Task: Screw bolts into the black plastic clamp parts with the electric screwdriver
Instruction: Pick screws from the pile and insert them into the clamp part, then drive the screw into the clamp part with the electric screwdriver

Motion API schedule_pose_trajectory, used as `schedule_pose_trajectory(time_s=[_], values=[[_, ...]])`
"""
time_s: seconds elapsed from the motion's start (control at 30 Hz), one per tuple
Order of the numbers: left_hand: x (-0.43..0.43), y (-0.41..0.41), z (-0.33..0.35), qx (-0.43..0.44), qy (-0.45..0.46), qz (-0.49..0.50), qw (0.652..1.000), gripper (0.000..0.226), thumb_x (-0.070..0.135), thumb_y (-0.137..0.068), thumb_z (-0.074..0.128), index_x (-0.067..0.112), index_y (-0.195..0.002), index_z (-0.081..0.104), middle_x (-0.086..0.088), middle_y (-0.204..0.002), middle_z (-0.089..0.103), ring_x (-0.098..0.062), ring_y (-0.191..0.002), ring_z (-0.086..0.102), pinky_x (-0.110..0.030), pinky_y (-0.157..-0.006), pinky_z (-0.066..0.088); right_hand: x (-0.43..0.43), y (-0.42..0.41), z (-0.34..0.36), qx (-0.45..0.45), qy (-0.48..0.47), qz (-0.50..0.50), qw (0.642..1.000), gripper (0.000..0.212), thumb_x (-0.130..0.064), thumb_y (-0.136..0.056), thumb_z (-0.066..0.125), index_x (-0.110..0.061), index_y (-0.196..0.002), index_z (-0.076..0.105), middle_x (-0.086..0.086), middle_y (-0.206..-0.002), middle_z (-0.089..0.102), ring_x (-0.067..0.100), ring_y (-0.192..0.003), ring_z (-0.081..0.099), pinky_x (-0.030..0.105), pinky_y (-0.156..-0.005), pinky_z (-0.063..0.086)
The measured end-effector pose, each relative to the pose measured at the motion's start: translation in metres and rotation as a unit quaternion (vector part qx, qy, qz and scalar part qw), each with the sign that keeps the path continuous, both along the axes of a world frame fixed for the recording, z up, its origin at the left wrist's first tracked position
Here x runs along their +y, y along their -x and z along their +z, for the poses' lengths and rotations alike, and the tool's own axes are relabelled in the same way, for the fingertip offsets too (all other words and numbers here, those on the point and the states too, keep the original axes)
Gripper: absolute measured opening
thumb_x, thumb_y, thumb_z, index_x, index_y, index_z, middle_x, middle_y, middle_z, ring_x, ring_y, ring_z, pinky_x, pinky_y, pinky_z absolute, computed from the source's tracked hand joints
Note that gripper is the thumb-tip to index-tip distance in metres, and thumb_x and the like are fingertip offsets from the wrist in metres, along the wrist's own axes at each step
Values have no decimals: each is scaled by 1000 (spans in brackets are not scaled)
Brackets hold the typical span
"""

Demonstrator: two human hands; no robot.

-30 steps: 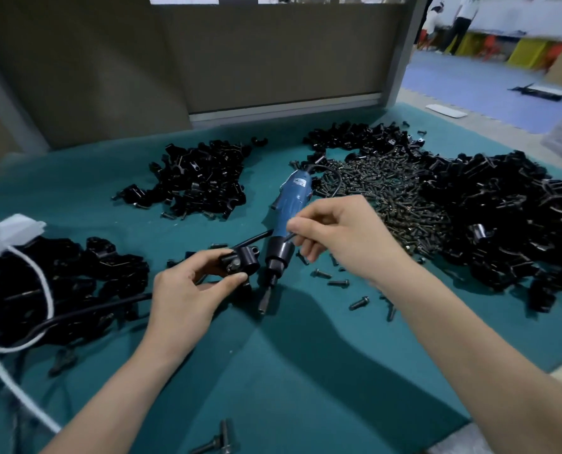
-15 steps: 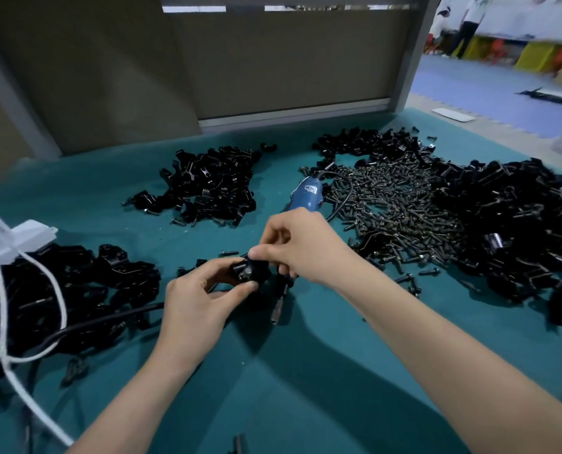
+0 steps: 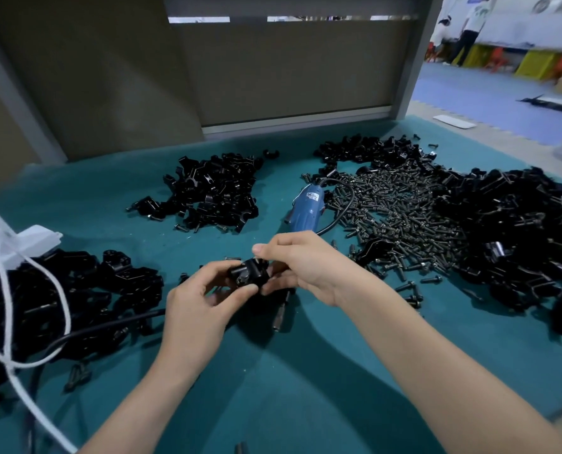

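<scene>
Above a teal table (image 3: 273,388), the left hand (image 3: 197,303) pinches a black clamp (image 3: 251,271). The right hand (image 3: 305,267) grips its top with curled fingers, seemingly seating a bolt (image 3: 240,278). Next likely needs the blue screwdriver (image 3: 305,211) lying just behind.

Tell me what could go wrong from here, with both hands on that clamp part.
1. The clamp part is only pinched between the left hand and right hand over the mat; it could slip and drop.
2. The electric screwdriver lies under the right hand, beside loose bolts; reaching for it may scatter them.
</scene>
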State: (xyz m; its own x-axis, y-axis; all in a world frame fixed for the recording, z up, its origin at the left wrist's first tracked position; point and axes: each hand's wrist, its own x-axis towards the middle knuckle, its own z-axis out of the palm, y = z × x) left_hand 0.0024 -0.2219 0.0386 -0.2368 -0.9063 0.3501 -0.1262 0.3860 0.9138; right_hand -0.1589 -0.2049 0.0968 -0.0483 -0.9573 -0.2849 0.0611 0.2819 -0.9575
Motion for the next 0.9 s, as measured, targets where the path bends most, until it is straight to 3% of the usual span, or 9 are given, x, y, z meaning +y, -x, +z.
schedule_pose_trajectory(time_s=[0.07, 0.2, 0.23, 0.33, 0.37, 0.5, 0.63, 0.8, 0.9], values=[[2, 0, 4, 31, 24, 2, 999, 28, 31, -75, 80, 37, -99, 68, 9, -98, 72, -8, -93, 67, -21, -87, 50, 4, -2, 3, -78, 6, -10, 997, 16, -15, -93, 61, -1, -88, 57, 16, -72, 52, 22, -53, 54, 24, -54, 55], [12, 2, 16, 55, 80, -11, 995, 33, 64, -79, 61, 54, -111, 58, 15, -105, 65, 0, -94, 61, -12, -85, 44, 11, -16, 6, -186, 13, 2, 983, 11, -15, -93, 60, -6, -87, 61, 8, -71, 63, 14, -52, 57, 19, -49, 52], [14, 3, 17, 65, 83, -19, 994, 33, 68, -79, 59, 55, -110, 57, 16, -105, 62, -1, -93, 60, -16, -87, 46, 12, -21, 5, -196, 17, 9, 980, 9, -15, -93, 60, -7, -88, 62, 7, -78, 63, 13, -55, 54, 20, -49, 53], [15, 5, 16, 87, 64, -37, 993, 22, 54, -81, 62, 52, -102, 59, 10, -103, 59, -21, -94, 60, -50, -88, 51, 13, -30, -2, -221, 20, 7, 975, 9, -14, -94, 57, -7, -94, 63, 9, -85, 59, 14, -61, 49, 19, -49, 52], [15, 5, 16, 92, 66, -40, 993, 19, 48, -82, 62, 51, -100, 59, 10, -102, 60, -20, -92, 60, -49, -86, 53, 13, -31, -3, -227, 20, 4, 974, 9, -15, -94, 57, -8, -93, 63, 9, -83, 60, 14, -59, 50, 18, -49, 51], [14, 7, 15, 89, 85, -41, 991, 18, 38, -81, 64, 45, -96, 56, 15, -92, 62, -4, -80, 61, -19, -74, 51, 14, -29, -8, -236, 21, -1, 972, 14, -21, -92, 61, -13, -81, 58, 1, -68, 60, 8, -51, 53, 17, -50, 49], [13, 9, 9, 121, 32, -63, 990, 18, 39, -79, 66, 45, -93, 57, 11, -89, 66, -15, -73, 66, -24, -66, 55, 16, -28, -12, -237, 25, 3, 971, 18, -24, -91, 62, -15, -77, 56, 1, -59, 58, 11, -47, 51, 19, -48, 47], [14, 10, 7, 137, 13, -75, 988, 17, 37, -81, 64, 44, -94, 57, 14, -84, 67, -10, -64, 65, -19, -62, 53, 17, -25, -14, -224, 46, 19, 973, 20, -26, -92, 61, -14, -77, 56, 1, -57, 56, 13, -46, 52, 20, -49, 47], [15, 12, 6, 150, -2, -84, 985, 21, 26, -83, 66, 26, -100, 53, 13, -79, 68, -6, -58, 63, -16, -58, 51, 17, -24, -19, -208, 57, 20, 976, 20, -27, -92, 61, -13, -78, 59, 1, -56, 56, 12, -45, 54, 20, -49, 48]])
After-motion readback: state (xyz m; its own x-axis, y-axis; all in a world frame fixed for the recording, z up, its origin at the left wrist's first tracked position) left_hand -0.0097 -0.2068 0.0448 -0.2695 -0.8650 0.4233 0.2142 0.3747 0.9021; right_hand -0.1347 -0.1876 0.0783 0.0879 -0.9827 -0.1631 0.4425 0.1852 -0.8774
